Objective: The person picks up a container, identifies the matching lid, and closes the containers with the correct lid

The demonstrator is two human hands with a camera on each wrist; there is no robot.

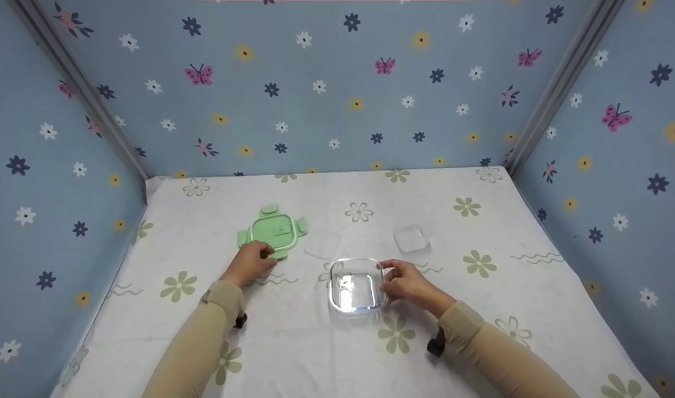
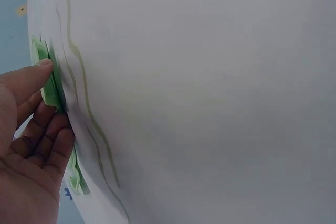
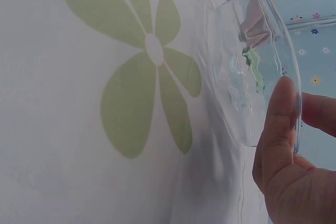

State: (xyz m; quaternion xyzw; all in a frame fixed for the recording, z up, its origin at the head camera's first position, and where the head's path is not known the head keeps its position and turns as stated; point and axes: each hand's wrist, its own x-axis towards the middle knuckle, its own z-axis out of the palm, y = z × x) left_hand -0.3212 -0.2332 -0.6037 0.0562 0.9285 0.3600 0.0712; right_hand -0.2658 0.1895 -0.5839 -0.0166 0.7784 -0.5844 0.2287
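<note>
A square green lid with side flaps lies on the cloth at the left in the head view. My left hand pinches its near flap between thumb and fingers; the left wrist view shows the thumb on top of the green edge. Right of it, a clear square glass container is in front of me. The right hand grips its right wall near the rim. In the right wrist view the container appears tilted, fingers on both sides of its wall, with green showing through the glass.
Beyond the glass container, a flat, faint transparent square lies beside the lid. A smaller clear square piece rests farther right. White flower-print cloth covers the table, with blue patterned walls on three sides.
</note>
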